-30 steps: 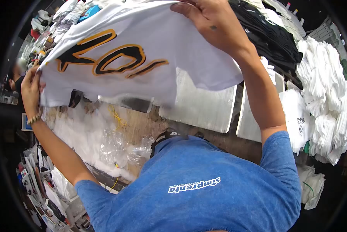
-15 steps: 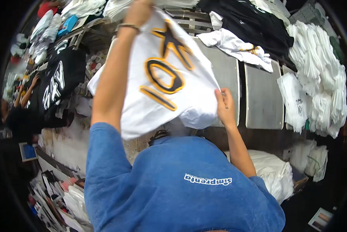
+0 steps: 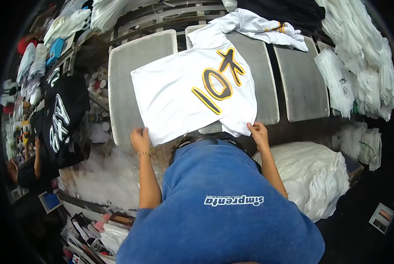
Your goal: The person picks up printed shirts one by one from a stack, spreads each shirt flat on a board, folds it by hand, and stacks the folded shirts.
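Note:
A white T-shirt (image 3: 175, 88) with black and orange lettering lies spread across two grey boards, its print facing up. My left hand (image 3: 140, 141) is closed on the shirt's near left corner. At the near right, my right hand (image 3: 258, 133) pinches the edge of a sleeve. Beyond the shirt, a second white garment (image 3: 260, 31) with orange and black marks lies bunched over the boards' far ends.
Grey boards (image 3: 300, 83) continue to the right, near hanging white garments (image 3: 368, 66). A large white bundle (image 3: 311, 176) sits at the near right. At the left, a person's arm (image 3: 37, 158) is near a black printed shirt (image 3: 60, 119).
The white shirt has come down from the air and now lies spread over the boards. My left hand has moved from the far side to the shirt's near left corner.

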Motion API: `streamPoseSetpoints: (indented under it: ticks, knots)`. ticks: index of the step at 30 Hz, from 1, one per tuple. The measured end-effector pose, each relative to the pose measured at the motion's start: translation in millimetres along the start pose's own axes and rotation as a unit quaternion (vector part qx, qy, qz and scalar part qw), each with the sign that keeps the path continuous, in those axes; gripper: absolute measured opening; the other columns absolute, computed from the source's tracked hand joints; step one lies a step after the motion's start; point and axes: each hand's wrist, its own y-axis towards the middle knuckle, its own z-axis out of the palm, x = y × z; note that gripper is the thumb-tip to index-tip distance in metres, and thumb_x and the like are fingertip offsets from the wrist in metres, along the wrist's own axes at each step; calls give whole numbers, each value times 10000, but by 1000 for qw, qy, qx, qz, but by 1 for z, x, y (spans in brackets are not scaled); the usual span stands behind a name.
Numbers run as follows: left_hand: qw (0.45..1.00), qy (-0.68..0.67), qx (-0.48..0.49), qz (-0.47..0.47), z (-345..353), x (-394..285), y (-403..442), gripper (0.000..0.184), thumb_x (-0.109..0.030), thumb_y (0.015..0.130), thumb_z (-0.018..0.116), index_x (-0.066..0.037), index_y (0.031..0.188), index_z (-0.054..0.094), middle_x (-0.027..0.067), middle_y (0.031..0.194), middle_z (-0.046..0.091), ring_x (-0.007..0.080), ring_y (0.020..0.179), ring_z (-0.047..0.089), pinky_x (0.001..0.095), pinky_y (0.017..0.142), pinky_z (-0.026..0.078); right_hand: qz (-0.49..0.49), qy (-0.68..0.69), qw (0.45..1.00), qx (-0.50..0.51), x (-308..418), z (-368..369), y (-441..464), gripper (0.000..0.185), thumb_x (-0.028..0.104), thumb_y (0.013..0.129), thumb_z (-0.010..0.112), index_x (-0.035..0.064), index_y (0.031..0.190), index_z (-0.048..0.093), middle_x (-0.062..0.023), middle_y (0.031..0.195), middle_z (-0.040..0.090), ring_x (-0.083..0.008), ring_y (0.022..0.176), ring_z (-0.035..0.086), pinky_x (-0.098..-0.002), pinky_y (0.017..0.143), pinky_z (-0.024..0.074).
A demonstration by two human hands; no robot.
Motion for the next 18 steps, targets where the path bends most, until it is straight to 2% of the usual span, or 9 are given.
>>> streamPoseSetpoints:
  ticks: [1,5,7,10,11,13,14,17,18]
  knots:
    - [999,-12,4,-47,-7,14,-19,408,-292,784,781,8,1008,618,179,931,653,320,850,644,417,758,506,-12,-33,999,24,-2,0,0,353,263,854,775,32,1033,577,23,719,552,-49,652,472,-219,574,368]
    - [991,-102,22,-79,-6,24,-73,453,-314,838,759,16,1069,552,140,881,642,253,759,661,358,674,520,-79,-45,996,22,-2,-5,8,274,239,880,741,43,971,572,31,732,525,-45,668,439,-226,587,348]
    - [913,-364,-5,-183,14,17,-77,457,-321,885,726,11,1110,507,110,834,633,190,687,657,302,596,526,-101,56,993,18,17,-3,5,245,244,913,701,52,931,551,34,740,498,-49,675,423,-230,579,339]
    - [877,-419,-40,-233,24,2,-80,386,-246,892,729,13,1078,512,98,818,636,159,646,647,257,524,514,-92,12,996,19,0,-3,11,264,256,929,679,36,965,536,16,767,515,-65,690,444,-238,590,361]
    - [876,-421,-37,-232,26,2,-81,386,-246,892,729,13,1078,512,98,818,636,159,646,647,257,524,514,-94,-10,995,13,-12,0,14,286,258,925,684,23,997,537,-1,784,551,-73,709,478,-239,602,383]
    - [895,-397,-18,-202,27,19,-79,363,-153,864,755,15,1076,513,96,815,641,149,636,642,248,507,514,-15,15,998,64,4,4,-8,371,204,875,735,-24,1095,542,-119,921,683,-134,772,609,-277,680,479]
    - [892,-413,-18,-186,19,27,-77,349,-77,846,758,17,1076,513,103,837,651,146,638,643,240,511,521,-25,21,996,78,6,2,-14,353,179,868,734,-26,1085,546,-115,911,684,-137,754,610,-281,674,483]
    - [899,-415,-36,-133,-16,20,-71,354,-103,843,769,1,1075,523,90,810,657,181,635,659,258,536,542,-49,34,994,92,1,-11,-16,340,201,813,779,-15,993,587,-106,832,687,-145,719,625,-289,649,491]
    - [900,-409,-7,-152,-21,20,-70,366,-88,846,761,-7,1095,505,84,820,651,165,639,654,265,558,554,-46,-106,988,106,-1,-18,-10,371,255,782,804,-5,951,599,-103,790,677,-157,695,629,-300,638,494]
